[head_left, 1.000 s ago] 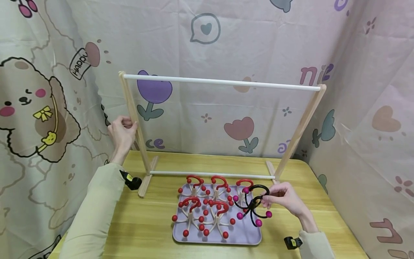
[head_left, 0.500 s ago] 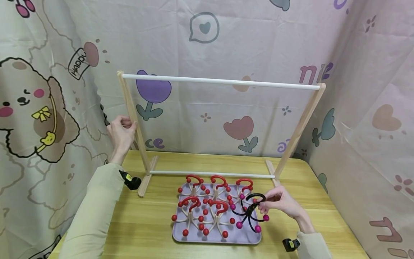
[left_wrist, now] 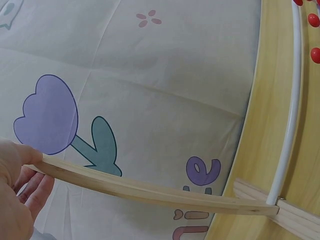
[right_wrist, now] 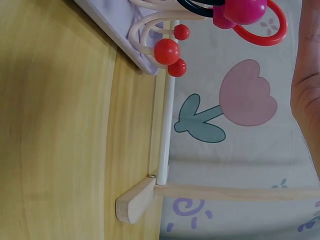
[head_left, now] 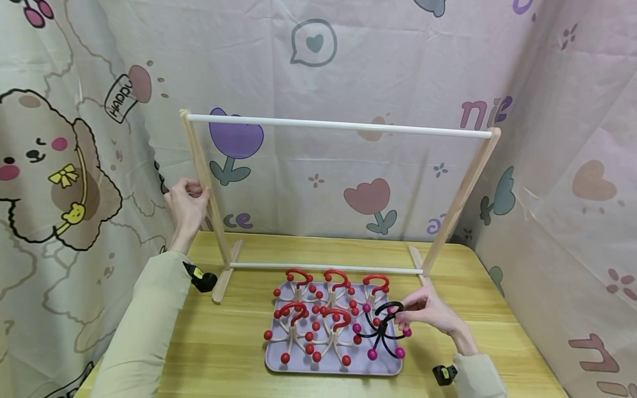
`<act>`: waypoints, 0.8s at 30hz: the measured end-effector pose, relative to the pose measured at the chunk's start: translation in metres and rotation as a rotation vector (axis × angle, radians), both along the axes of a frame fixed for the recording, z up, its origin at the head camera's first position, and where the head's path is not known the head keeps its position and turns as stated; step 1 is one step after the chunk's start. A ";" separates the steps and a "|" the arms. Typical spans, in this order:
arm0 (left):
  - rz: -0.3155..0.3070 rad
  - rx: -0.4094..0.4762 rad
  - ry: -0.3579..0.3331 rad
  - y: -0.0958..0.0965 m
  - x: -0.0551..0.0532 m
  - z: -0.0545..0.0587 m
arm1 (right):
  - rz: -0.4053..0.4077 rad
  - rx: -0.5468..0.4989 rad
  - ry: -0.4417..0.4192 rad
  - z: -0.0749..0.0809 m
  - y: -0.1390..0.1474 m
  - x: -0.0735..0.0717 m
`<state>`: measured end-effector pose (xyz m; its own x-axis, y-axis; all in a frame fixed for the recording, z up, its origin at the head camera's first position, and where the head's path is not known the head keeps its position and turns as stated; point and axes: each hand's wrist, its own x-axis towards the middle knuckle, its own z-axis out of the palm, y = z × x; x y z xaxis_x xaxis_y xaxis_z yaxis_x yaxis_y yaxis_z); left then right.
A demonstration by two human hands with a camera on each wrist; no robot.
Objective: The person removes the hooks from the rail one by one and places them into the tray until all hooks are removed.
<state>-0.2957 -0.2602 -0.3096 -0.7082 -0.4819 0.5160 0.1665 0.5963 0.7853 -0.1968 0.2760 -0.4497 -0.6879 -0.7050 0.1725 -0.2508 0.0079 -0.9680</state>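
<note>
My right hand (head_left: 430, 315) pinches the curved top of a black hook-topped hanger (head_left: 382, 330) with curved legs ending in magenta balls. It is over the right front part of a lilac tray (head_left: 298, 371), its balls overlapping the tray in the head view. Several cream hangers with red hooks and red balls (head_left: 333, 334) stand upright on that tray. My left hand (head_left: 189, 207) grips the left wooden post (head_left: 218, 226) of a rack, thumb and fingers around it in the left wrist view. A magenta ball (right_wrist: 245, 10) shows close up in the right wrist view.
The rack's white top bar (head_left: 338, 125) spans high above the table (head_left: 224, 348). Its lower bar (head_left: 323, 268) runs just behind the tray, between wooden feet (head_left: 222, 284). Patterned curtains (head_left: 308, 88) close off the back and both sides.
My right hand has brought the black hanger down and slightly left, lower over the tray's right front. The left hand stays on the post.
</note>
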 end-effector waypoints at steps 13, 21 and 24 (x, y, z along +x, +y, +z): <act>0.002 -0.001 -0.018 -0.001 0.000 0.000 | 0.054 0.002 -0.040 -0.013 -0.002 -0.005; 0.014 -0.008 -0.016 -0.001 0.000 0.000 | 0.052 0.023 -0.075 -0.017 -0.005 -0.006; 0.013 -0.007 -0.016 -0.002 0.000 0.000 | 0.060 0.020 -0.065 -0.018 -0.006 -0.007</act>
